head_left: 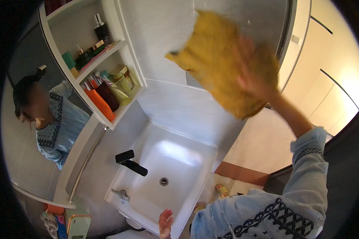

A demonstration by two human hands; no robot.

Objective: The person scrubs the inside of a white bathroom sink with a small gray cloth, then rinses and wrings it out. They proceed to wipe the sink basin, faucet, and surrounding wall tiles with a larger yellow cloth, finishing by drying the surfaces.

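My right hand point(247, 67) holds a yellow cloth point(211, 50) spread against the grey tiled wall point(164, 35) above the sink. Both the hand and the cloth are blurred by motion. The cloth partly covers a wall plate point(194, 80). My left hand point(166, 221) is empty, low in the view at the front edge of the white washbasin point(184, 179), fingers slightly curled. A black faucet point(131, 162) rises at the basin's left side, and a round drain point(164, 181) sits in its floor. A small crumpled grey item point(123, 195) lies on the basin's ledge.
An open-shelved mirror cabinet point(100, 53) juts out at left, holding bottles, an orange tube point(101, 104) and a yellow-green cup point(122, 89) with toothbrushes. A metal rail point(88, 164) runs below the mirror point(59, 119). The doorway's frame point(293, 35) stands right.
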